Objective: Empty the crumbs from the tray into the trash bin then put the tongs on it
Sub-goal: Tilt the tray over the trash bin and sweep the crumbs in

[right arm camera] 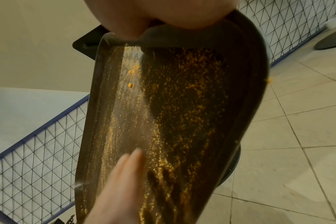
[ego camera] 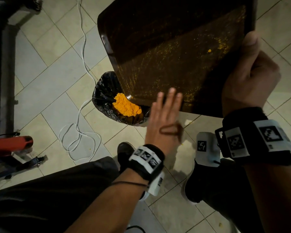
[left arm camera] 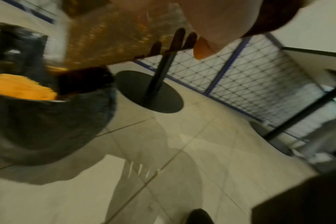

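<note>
A dark brown tray (ego camera: 166,47) hangs tilted, its low corner over a small trash bin (ego camera: 104,91) lined with a black bag. A heap of orange crumbs (ego camera: 126,106) lies in the bin. Fine orange crumbs (right arm camera: 175,121) still cling to the tray's face. My right hand (ego camera: 247,76) grips the tray's upper right rim, thumb on top. My left hand (ego camera: 165,115) is flat with straight fingers against the tray's lower face, blurred by motion. In the right wrist view the left fingers (right arm camera: 125,166) lie on the tray (right arm camera: 240,136). No tongs are in view.
White cables (ego camera: 81,125) trail over the tiled floor left of the bin. A red tool (ego camera: 10,145) lies at the far left. My shoes (ego camera: 207,179) stand just behind the bin. A round black table base (left arm camera: 150,91) and a wire fence (left arm camera: 249,72) stand beyond.
</note>
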The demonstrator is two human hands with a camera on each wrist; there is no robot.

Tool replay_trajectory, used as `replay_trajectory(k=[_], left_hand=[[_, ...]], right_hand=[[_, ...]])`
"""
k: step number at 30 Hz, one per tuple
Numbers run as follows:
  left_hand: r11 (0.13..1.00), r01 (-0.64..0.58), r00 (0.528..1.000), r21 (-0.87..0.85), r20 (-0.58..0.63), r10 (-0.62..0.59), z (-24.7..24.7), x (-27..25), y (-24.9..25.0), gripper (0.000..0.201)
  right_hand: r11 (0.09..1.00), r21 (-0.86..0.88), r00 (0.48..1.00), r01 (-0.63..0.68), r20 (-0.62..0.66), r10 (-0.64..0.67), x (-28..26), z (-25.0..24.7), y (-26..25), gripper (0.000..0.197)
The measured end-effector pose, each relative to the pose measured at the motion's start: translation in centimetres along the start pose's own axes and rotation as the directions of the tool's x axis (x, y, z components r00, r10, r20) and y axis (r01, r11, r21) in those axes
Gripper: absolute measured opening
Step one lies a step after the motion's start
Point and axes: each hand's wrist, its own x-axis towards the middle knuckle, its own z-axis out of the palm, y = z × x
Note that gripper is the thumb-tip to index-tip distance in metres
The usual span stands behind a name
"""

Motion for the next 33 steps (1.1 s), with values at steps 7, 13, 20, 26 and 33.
replay_trajectory(k=[7, 13, 20, 26, 33], left_hand=[[0.989, 0.037, 0.969, 0.14, 0.237, -0.07, 3.0, -0.3, 0.1, 0.104], [0.875, 0.128, 0.868, 0.466, 0.374, -0.327, 1.4, 0.1, -10.4, 0.107], [0.786, 0.055, 0.882, 0.616, 0.339, -0.327, -0.7, 1.3, -15.1, 0.093], [0.74, 0.09, 0.891, 0.667, 0.277, -0.358, -2.0, 2.9, -15.0, 0.077], [0.752, 0.197, 0.948, 0.629, 0.073, -0.31, -5.7, 5.8, -16.4, 0.092]], right_hand=[[0.997, 0.036, 0.998, -0.068, 0.014, 0.067, 1.0, -0.9, 0.5, 0.053], [0.991, 0.038, 0.991, -0.131, 0.039, 0.13, 2.5, -1.4, 0.8, 0.071], [0.999, -0.034, 1.0, -0.009, 0.018, 0.009, 3.5, -1.0, -0.6, 0.074], [0.991, -0.071, 0.994, 0.112, -0.003, -0.112, 2.1, -1.0, -1.5, 0.059], [0.99, -0.123, 0.997, 0.071, 0.033, -0.067, 2.2, -2.0, -0.5, 0.064]])
